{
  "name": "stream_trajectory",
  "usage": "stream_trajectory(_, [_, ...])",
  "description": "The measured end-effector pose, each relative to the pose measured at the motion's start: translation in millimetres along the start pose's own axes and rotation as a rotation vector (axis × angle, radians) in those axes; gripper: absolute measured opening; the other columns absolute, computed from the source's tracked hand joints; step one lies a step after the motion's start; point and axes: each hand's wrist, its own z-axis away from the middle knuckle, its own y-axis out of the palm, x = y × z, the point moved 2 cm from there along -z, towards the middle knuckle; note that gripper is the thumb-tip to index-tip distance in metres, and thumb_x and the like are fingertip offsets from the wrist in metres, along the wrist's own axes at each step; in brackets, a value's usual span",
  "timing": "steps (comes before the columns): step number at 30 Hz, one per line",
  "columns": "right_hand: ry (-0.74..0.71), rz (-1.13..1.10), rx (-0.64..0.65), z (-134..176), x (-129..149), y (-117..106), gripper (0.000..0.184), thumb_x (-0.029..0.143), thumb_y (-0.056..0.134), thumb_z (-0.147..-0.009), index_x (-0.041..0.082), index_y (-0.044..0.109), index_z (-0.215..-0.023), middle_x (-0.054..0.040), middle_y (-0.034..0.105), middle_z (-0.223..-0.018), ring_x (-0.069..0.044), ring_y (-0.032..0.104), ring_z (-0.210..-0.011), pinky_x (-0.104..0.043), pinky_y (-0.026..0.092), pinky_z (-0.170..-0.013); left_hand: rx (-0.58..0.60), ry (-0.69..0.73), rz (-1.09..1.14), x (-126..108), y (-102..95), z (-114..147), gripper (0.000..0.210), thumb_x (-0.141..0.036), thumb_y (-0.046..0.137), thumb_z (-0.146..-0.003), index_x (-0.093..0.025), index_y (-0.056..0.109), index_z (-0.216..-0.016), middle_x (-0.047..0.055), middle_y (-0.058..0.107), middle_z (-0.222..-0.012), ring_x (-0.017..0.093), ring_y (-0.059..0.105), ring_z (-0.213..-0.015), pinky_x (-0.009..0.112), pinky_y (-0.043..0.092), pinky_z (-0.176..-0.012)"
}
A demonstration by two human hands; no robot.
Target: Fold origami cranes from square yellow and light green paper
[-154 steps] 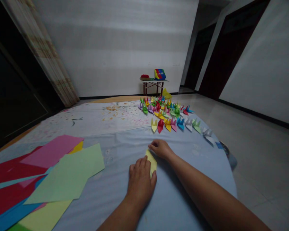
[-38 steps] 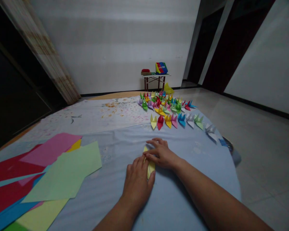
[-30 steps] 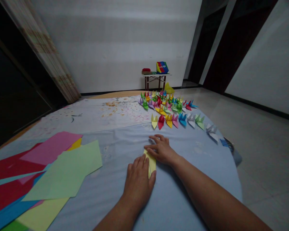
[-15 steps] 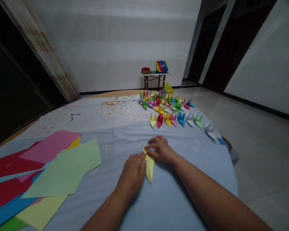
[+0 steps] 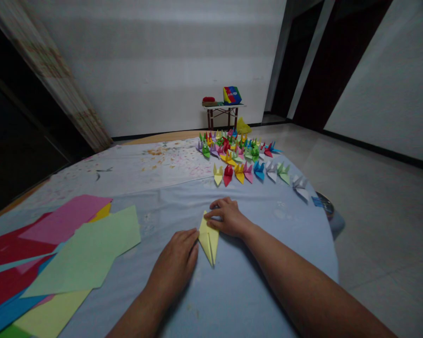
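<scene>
A yellow sheet of origami paper (image 5: 209, 239) lies on the blue cloth, folded into a narrow diamond with a split lower point. My right hand (image 5: 229, 217) is at its upper right edge, fingers bent and thumb and fingertips gripping the paper near the top. To the left, my left hand (image 5: 176, 256) rests on the cloth with its fingers stretched out, the fingertips touching the paper's left corner. The corner under those fingertips is partly hidden.
Loose coloured sheets, a pale green one (image 5: 88, 249) uppermost, overlap at the left. Several folded paper cranes (image 5: 239, 172) stand in rows toward the far right. A small stand (image 5: 223, 109) with a colourful box is by the wall. The tablecloth (image 5: 268, 277) reaches the round table's edge.
My left hand has slid left and down off the paper's middle, uncovering more of the diamond. My right hand stays at the top. The whole view has shifted slightly.
</scene>
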Motion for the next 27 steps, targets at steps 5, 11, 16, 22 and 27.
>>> stream_trajectory(5, [0.005, 0.004, 0.0, -0.5, -0.4, 1.0, 0.025, 0.041, 0.059, -0.076, 0.035, 0.064, -0.1, -0.0034, 0.053, -0.108, -0.023, 0.038, -0.101, -0.038, 0.025, -0.082, 0.034, 0.008, -0.153, -8.3, 8.9, 11.8, 0.039, -0.02, 0.039, -0.083, -0.019, 0.05, -0.121, 0.008, 0.053, -0.125, 0.022, 0.045, -0.115, 0.042, 0.038, -0.095])
stream_trajectory(11, [-0.001, 0.02, 0.0, 1.9, 3.6, -1.9, 0.026, 0.04, 0.057, -0.077, 0.032, 0.064, -0.1, -0.0046, 0.052, -0.108, -0.023, 0.037, -0.101, -0.039, 0.025, -0.083, 0.058, -0.024, -0.238, -15.5, 14.7, 11.3, 0.042, -0.018, 0.038, -0.083, -0.021, 0.047, -0.124, 0.007, 0.046, -0.133, 0.023, 0.038, -0.121, 0.044, 0.035, -0.093])
stream_trajectory(16, [-0.008, 0.016, 0.019, 3.8, 7.8, -4.6, 0.027, 0.039, 0.058, -0.075, 0.032, 0.064, -0.1, -0.0039, 0.052, -0.108, -0.023, 0.037, -0.101, -0.04, 0.025, -0.084, 0.132, -0.048, -0.295, -26.8, 13.3, 11.4, 0.043, -0.02, 0.036, -0.084, -0.017, 0.045, -0.126, 0.009, 0.042, -0.136, 0.025, 0.035, -0.124, 0.047, 0.032, -0.095])
stream_trajectory(22, [-0.01, 0.013, 0.025, 4.3, 10.3, -7.0, 0.038, 0.056, 0.055, -0.073, 0.031, 0.064, -0.1, -0.0058, 0.052, -0.108, -0.024, 0.037, -0.102, -0.041, 0.026, -0.084, 0.171, -0.04, -0.318, -28.8, 14.3, 17.1, 0.048, -0.023, 0.034, -0.084, -0.016, 0.037, -0.131, 0.009, 0.034, -0.14, 0.025, 0.029, -0.128, 0.047, 0.028, -0.097])
stream_trajectory(27, [-0.024, 0.019, 0.006, 4.1, 9.0, -5.6, 0.043, 0.061, 0.055, -0.07, 0.03, 0.063, -0.1, -0.0058, 0.052, -0.107, -0.024, 0.038, -0.101, -0.04, 0.026, -0.084, 0.183, -0.004, -0.325, -24.0, 14.1, 17.5, 0.048, -0.024, 0.034, -0.084, -0.016, 0.036, -0.132, 0.009, 0.031, -0.141, 0.026, 0.027, -0.129, 0.049, 0.027, -0.097])
